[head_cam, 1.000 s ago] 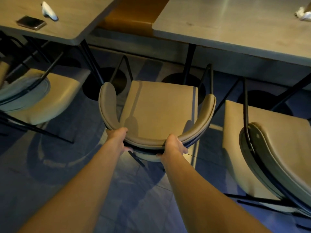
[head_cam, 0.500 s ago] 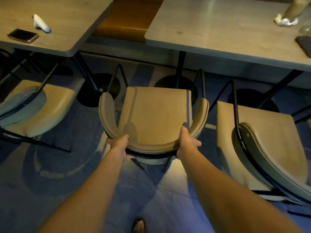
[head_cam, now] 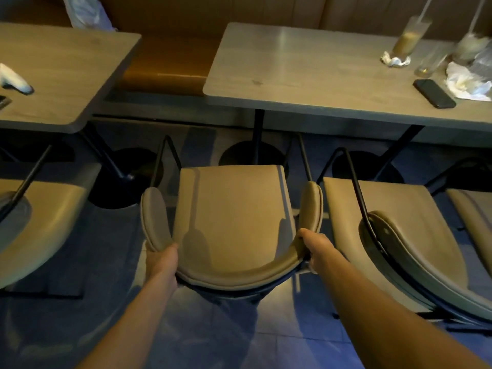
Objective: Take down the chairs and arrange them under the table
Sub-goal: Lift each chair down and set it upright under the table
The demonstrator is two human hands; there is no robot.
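A beige padded chair [head_cam: 231, 217] with a curved backrest and black metal legs stands on the floor in front of me, its seat facing the grey table [head_cam: 306, 75]. My left hand [head_cam: 162, 262] grips the left side of the backrest. My right hand [head_cam: 315, 249] grips the right side of the backrest, fingers wrapped over its rim. The seat's front edge lies just short of the table's near edge and its black round base [head_cam: 253, 155].
A second beige chair [head_cam: 399, 230] stands close on the right, another [head_cam: 45, 225] on the left by the left table [head_cam: 61, 75]. On the right table sit glasses [head_cam: 407, 38], a phone [head_cam: 434, 93] and crumpled tissue [head_cam: 466, 81]. A brown bench [head_cam: 170, 57] runs behind.
Both hands have slid outward along the backrest toward its ends. The chair sits nearer the table, and my view has tilted up, showing more of the tabletops.
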